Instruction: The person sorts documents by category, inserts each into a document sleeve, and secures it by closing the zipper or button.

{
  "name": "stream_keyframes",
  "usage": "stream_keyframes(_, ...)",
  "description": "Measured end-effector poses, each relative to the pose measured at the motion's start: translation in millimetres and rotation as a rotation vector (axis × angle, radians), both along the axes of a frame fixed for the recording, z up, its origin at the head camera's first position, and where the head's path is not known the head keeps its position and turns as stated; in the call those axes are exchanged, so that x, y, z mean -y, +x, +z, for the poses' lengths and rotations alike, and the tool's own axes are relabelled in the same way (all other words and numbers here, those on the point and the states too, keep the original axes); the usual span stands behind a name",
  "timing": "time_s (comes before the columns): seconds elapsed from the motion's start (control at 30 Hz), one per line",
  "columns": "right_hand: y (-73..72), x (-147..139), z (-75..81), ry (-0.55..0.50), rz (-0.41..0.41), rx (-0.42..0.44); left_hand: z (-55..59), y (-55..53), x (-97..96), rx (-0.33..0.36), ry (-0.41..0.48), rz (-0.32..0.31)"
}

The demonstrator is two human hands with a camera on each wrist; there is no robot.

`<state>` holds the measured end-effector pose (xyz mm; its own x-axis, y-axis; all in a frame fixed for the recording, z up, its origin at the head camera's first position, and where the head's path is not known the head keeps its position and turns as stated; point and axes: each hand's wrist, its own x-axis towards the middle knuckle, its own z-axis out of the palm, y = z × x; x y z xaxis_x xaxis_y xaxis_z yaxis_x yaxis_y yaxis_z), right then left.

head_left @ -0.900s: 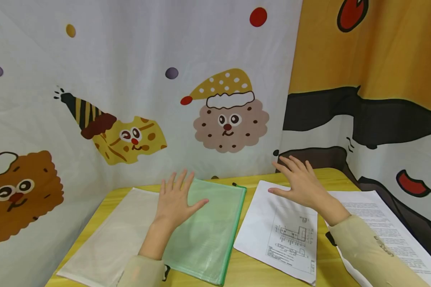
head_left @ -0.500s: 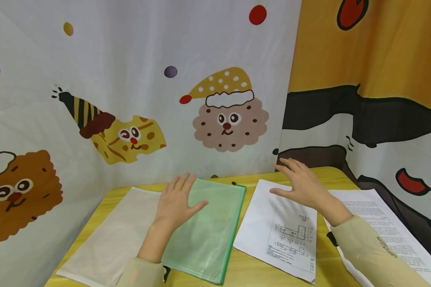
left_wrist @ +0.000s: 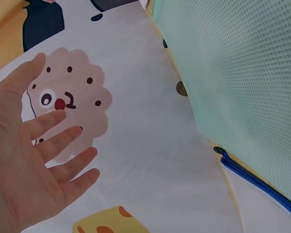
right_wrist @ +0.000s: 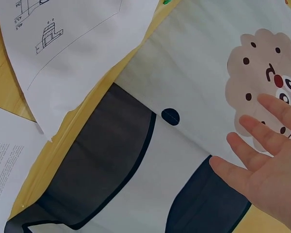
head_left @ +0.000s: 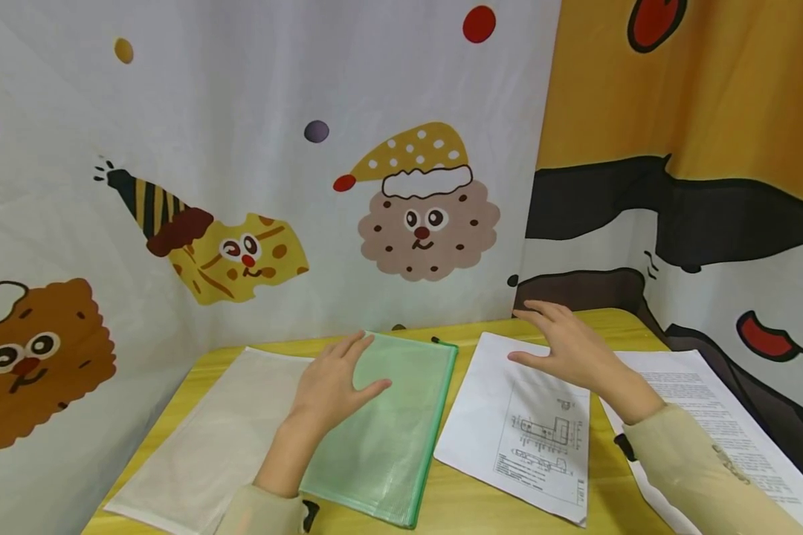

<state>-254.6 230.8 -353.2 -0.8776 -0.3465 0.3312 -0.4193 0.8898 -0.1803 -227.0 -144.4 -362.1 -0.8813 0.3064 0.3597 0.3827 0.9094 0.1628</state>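
My left hand (head_left: 331, 386) hovers with fingers spread over a green mesh zip pouch (head_left: 388, 446) and the right side of a whitish pouch (head_left: 214, 438). In the left wrist view the palm shows bare, and a blue zipper (left_wrist: 257, 182) runs along the whitish pouch. Above the top of a sheet with a technical drawing (head_left: 471, 423) is my right hand (head_left: 575, 353), thumb apart from lightly bent fingers. Nothing is held in it, as the right wrist view shows. Beneath the right forearm lies a page of printed text (head_left: 696, 394), partly covered by the sleeve.
The pouches and papers lie side by side on a yellow wood-grain table (head_left: 415, 513). Close behind its far edge hangs a white curtain (head_left: 254, 96) with cartoon figures. An orange, black and white printed cloth (head_left: 682, 126) closes off the right.
Both hands tip lower at the fingertips, and the fingers bend slightly more. The right hand shifts a little to the right. Pouches and papers stay where they were.
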Motion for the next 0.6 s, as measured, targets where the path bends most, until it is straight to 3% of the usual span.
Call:
stream_keyframes(0.23,3.3,-3.9,-0.7,-0.004,-0.008,0.013,0.9,6.6,-6.1,0.032,0.026,-0.023)
stream_keyframes(0.6,8.4,-10.4,-3.4,-0.007,-0.012,-0.003,-5.1,15.5,-21.4,0.118,0.110,-0.122)
